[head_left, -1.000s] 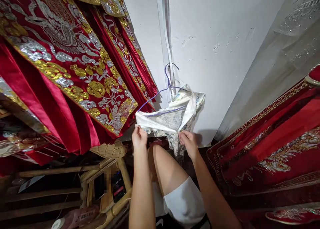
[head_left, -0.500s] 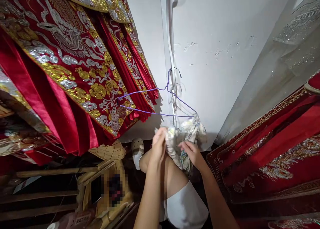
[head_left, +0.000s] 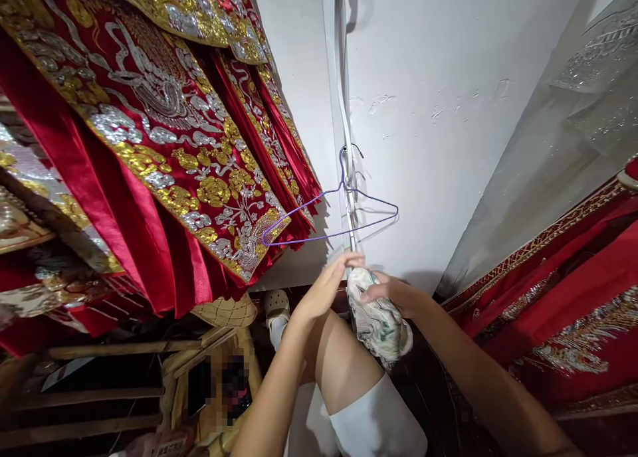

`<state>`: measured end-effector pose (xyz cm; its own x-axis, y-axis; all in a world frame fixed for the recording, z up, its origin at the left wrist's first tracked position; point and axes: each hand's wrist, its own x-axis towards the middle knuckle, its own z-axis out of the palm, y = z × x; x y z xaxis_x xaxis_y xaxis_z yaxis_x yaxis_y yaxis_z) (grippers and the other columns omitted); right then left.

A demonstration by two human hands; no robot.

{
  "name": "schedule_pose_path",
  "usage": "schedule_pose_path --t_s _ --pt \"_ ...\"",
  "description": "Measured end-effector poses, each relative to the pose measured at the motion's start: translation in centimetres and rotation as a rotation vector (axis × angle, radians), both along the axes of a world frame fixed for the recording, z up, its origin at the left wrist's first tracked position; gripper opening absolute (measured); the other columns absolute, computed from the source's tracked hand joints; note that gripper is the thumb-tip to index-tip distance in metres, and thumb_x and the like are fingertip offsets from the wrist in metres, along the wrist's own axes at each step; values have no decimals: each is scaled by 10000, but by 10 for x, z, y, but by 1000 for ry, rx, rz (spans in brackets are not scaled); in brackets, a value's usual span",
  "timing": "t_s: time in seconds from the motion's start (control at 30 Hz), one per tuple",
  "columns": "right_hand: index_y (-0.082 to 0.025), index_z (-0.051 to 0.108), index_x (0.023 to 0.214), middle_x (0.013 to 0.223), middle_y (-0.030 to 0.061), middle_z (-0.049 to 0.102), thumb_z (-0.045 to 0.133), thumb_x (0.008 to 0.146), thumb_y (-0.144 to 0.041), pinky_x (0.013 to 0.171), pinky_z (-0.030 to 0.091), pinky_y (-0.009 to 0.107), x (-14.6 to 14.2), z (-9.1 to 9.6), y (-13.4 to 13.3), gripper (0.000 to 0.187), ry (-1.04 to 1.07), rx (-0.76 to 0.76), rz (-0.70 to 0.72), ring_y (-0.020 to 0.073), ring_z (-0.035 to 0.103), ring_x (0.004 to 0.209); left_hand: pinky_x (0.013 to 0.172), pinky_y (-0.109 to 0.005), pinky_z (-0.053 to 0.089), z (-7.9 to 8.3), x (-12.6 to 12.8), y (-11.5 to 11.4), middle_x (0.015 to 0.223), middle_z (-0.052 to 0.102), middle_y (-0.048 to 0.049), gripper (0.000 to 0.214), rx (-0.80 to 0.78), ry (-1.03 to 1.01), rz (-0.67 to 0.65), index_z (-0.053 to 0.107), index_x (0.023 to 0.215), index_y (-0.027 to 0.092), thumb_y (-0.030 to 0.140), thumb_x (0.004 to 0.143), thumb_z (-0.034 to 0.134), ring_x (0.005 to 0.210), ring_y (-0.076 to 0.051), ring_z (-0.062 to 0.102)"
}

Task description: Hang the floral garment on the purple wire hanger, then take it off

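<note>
A bunched white cloth (head_left: 381, 327) with a green and grey pattern hangs from my right hand (head_left: 393, 292), whose fingers and thumb are closed on its upper part. Beside it, my left hand (head_left: 331, 281) has its fingers stretched out toward the top of the bundle; the fingertips are a little blurred and seem free of the cloth. Above both hands, a bare purple wire hanger (head_left: 341, 171) hangs by its hook on a white strap (head_left: 343, 105) in front of the wall.
Red garments with gold and silver sequins (head_left: 214, 191) hang at the left. More red embroidered fabric (head_left: 573, 304) and sheer silvery fabric (head_left: 598, 72) are at the right. A bamboo frame (head_left: 169, 384) and a woven straw piece (head_left: 226, 311) stand low left, near a beige clog (head_left: 276, 303).
The cloth has come off the hanger's right end and now hangs lower, bunched in my right hand. My left hand has opened. The hanger has swung and tilted.
</note>
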<state>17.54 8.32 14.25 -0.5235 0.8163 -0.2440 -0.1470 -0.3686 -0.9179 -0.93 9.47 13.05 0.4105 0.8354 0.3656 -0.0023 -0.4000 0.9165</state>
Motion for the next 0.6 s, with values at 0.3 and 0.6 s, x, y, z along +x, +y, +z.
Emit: schedule_pose_path --t_s 0.3,0.6 --pt "-194 776 927 729 15 649 604 708 -181 647 431 288 49 40 44 279 -537 875 -362 187 565 685 643 -259 389 -39 -58 -1 595 556 16 444 99 608 24 599 664 199 554 930 591 556 -145 455" --pt "-188 749 1154 1105 95 759 496 801 -229 835 487 322 34 -13 127 436 -555 908 -495 240 663 958 821 -399 494 -18 -108 11 743 623 -87 126 28 1040 582 645 725 232 241 848 622 800 -318 673"
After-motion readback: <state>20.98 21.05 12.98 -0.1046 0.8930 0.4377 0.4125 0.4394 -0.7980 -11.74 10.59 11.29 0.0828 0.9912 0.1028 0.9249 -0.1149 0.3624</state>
